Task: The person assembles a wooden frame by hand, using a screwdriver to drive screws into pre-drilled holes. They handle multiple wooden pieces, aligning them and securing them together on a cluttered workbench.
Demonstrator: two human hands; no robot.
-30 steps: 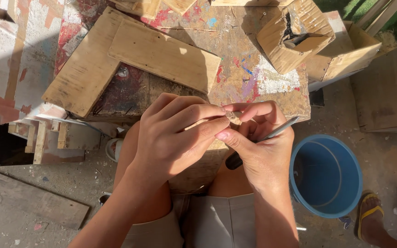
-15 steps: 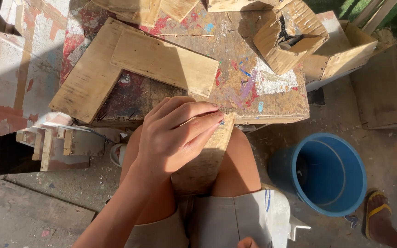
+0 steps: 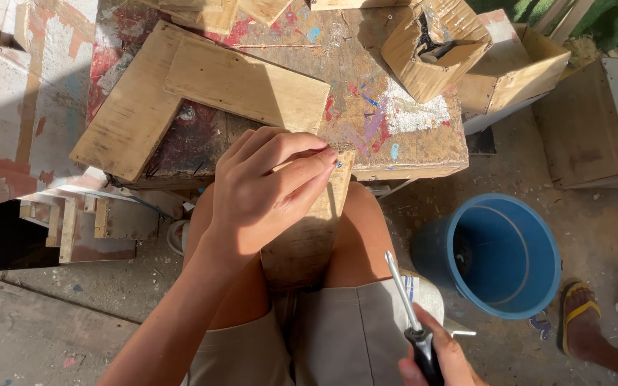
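My left hand (image 3: 270, 189) pinches a small screw with thumb and forefinger at the top edge of a wooden plank (image 3: 305, 239). The plank stands between my knees and leans on the paint-stained workbench (image 3: 395, 136). At the bottom of the view my right hand (image 3: 441, 361) grips a screwdriver (image 3: 409, 314) with a black handle, its metal shaft pointing up and left, well apart from the plank. An L-shaped plywood piece (image 3: 180, 93) lies on the bench just beyond my left hand.
A blue bucket (image 3: 498, 254) stands on the ground to the right of my knee. Another person's foot in a sandal (image 3: 584, 322) is at the lower right. Open wooden boxes (image 3: 438, 50) sit at the bench's far right, with scrap wood (image 3: 94, 221) to the left.
My right hand left the plank's top, dropped out of view, and has come back at the bottom holding the screwdriver. My left hand stays pinched at the plank's top edge.
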